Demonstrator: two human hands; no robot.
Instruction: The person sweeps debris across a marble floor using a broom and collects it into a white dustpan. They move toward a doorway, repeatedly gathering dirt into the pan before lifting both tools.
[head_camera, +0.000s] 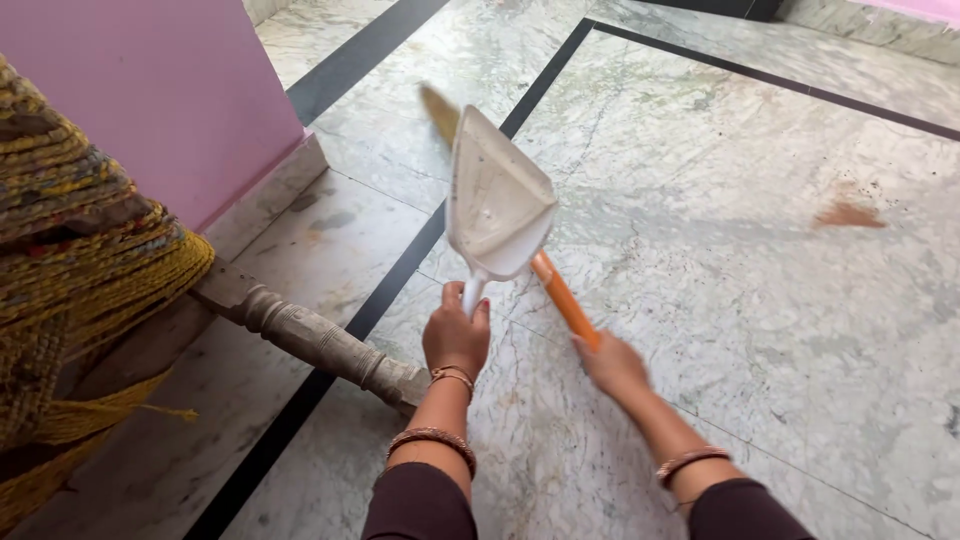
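The left hand (456, 335) grips the handle of a white plastic dustpan (497, 200), held up over the marble floor (720, 260), and the right hand (612, 362) is wrapped around the orange handle of a broom (562, 298). The dustpan looks dusty and tips down, so dirt could slide back out. The broom's blurry end could also bump it.

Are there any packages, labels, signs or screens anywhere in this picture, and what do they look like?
None in view. There is only a white dustpan in the left hand, an orange broom handle in the right hand, a marble floor, a pink wall and a rope-woven cot.
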